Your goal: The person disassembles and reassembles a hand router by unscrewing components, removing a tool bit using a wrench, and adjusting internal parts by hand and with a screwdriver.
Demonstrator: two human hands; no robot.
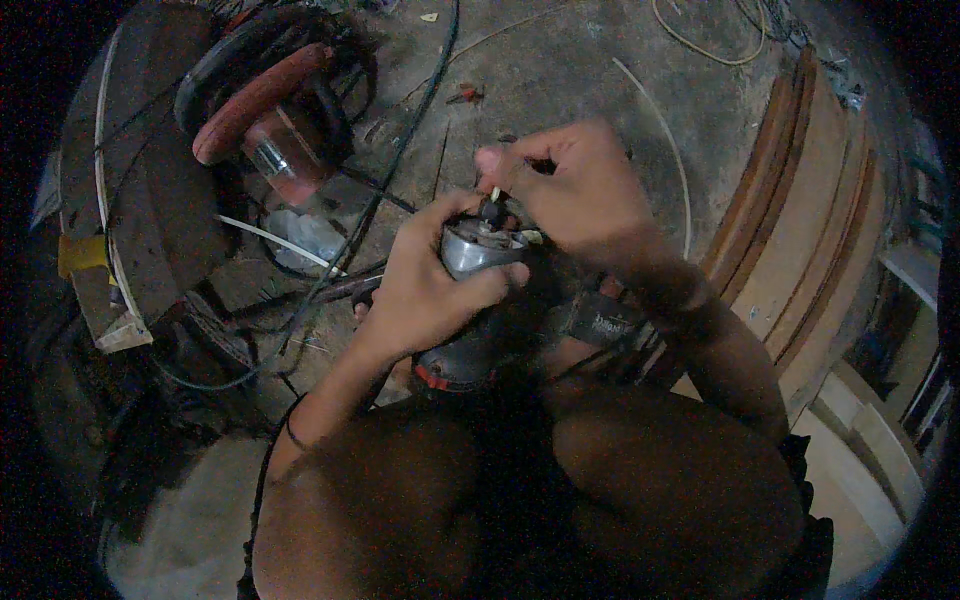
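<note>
Head view: left hand [430, 285] wraps closed around a grey, silver-topped handheld power tool [475, 300] held over the lap; right hand [575, 185] pinches a small pale bit [494, 196] at its top; a red-and-black circular saw [270, 110] lies on the dusty floor [580, 70] nearby.

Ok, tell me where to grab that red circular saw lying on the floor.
Take the circular saw by its curved red handle, coming from above. The handle arches clear on top of the body, while cables run beside it on the floor.
</note>
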